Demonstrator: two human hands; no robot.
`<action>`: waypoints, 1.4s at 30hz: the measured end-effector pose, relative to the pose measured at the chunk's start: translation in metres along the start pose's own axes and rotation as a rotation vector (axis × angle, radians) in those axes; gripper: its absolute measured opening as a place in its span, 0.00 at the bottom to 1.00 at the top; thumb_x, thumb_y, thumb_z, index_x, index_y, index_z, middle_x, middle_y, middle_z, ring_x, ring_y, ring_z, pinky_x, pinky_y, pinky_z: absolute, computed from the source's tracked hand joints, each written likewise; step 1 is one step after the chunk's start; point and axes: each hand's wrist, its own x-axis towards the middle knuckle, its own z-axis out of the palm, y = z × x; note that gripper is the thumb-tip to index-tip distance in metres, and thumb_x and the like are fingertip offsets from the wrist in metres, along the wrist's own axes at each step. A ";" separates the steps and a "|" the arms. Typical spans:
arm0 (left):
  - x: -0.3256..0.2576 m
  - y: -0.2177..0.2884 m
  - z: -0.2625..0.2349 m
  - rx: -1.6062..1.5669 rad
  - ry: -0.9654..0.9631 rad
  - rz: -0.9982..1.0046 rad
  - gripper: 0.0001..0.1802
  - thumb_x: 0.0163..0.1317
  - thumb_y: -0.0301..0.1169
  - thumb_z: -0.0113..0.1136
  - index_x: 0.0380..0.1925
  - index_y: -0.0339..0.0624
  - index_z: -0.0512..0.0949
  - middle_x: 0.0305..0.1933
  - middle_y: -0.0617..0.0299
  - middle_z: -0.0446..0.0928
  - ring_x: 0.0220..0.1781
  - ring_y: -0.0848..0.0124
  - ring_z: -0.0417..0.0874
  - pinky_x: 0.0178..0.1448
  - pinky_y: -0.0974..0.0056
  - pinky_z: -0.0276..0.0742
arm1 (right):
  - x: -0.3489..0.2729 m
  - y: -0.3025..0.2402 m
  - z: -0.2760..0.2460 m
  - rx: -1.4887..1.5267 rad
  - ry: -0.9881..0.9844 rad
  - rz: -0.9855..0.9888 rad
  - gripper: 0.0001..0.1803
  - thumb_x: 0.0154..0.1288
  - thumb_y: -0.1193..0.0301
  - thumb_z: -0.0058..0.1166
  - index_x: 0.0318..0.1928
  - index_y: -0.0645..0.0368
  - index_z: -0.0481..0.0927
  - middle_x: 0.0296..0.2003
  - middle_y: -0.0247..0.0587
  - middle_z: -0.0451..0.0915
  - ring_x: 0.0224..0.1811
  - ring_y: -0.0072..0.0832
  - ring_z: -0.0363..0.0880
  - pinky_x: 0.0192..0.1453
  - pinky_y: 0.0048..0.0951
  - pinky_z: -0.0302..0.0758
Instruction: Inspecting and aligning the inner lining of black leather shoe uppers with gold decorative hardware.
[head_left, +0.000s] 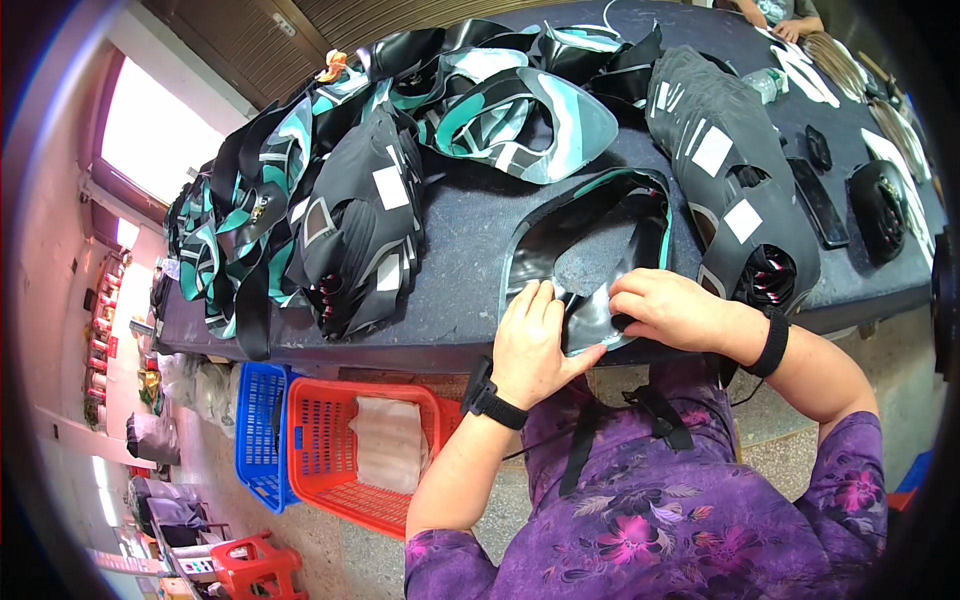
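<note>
A black curved cut piece with a teal edge (600,225) lies flat on the dark table (470,215) near its front edge. My left hand (535,345) presses on the piece's lower left part, fingers spread flat. My right hand (670,305) grips the lower right part, fingers curled over the black material. Both wrists wear black bands. A purple flowered garment covers my body below.
Stacks of black, teal and grey cut pieces (350,220) crowd the table's left and back, and a dark stack with white labels (735,190) sits right. A phone (820,200) lies far right. Red (360,450) and blue (262,430) baskets stand on the floor. Another person's hands (790,20) show at the far end.
</note>
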 end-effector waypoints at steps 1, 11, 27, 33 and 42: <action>0.000 0.000 0.000 0.001 0.000 -0.001 0.34 0.35 0.47 0.68 0.32 0.26 0.73 0.45 0.40 0.71 0.52 0.49 0.70 0.57 0.56 0.65 | 0.000 0.001 0.000 -0.024 -0.023 -0.030 0.14 0.43 0.70 0.58 0.31 0.60 0.69 0.31 0.38 0.70 0.38 0.35 0.71 0.44 0.31 0.69; -0.001 0.000 0.001 0.022 -0.005 0.001 0.34 0.34 0.47 0.68 0.33 0.26 0.72 0.45 0.40 0.71 0.52 0.49 0.70 0.57 0.57 0.65 | -0.006 0.005 0.002 -0.262 -0.052 -0.158 0.06 0.46 0.72 0.47 0.26 0.60 0.69 0.30 0.39 0.70 0.37 0.33 0.71 0.42 0.29 0.70; 0.000 -0.001 -0.001 0.039 -0.046 -0.013 0.32 0.33 0.45 0.69 0.32 0.28 0.73 0.46 0.42 0.72 0.53 0.50 0.70 0.57 0.57 0.65 | -0.005 0.014 -0.003 -0.057 0.127 0.023 0.06 0.48 0.75 0.46 0.29 0.62 0.67 0.32 0.44 0.72 0.36 0.41 0.73 0.39 0.34 0.73; -0.004 -0.005 -0.005 0.018 -0.105 0.026 0.35 0.37 0.45 0.68 0.39 0.28 0.70 0.50 0.40 0.68 0.55 0.49 0.68 0.58 0.56 0.64 | -0.011 0.009 -0.003 -0.153 -0.028 -0.155 0.07 0.49 0.72 0.47 0.28 0.62 0.69 0.37 0.44 0.71 0.43 0.36 0.72 0.45 0.31 0.72; -0.014 -0.009 0.000 0.083 -0.178 0.116 0.38 0.36 0.35 0.67 0.53 0.44 0.66 0.56 0.39 0.60 0.58 0.47 0.62 0.61 0.54 0.61 | -0.014 0.009 -0.007 -0.194 -0.098 -0.168 0.08 0.49 0.70 0.49 0.28 0.61 0.69 0.37 0.43 0.71 0.41 0.36 0.72 0.44 0.30 0.72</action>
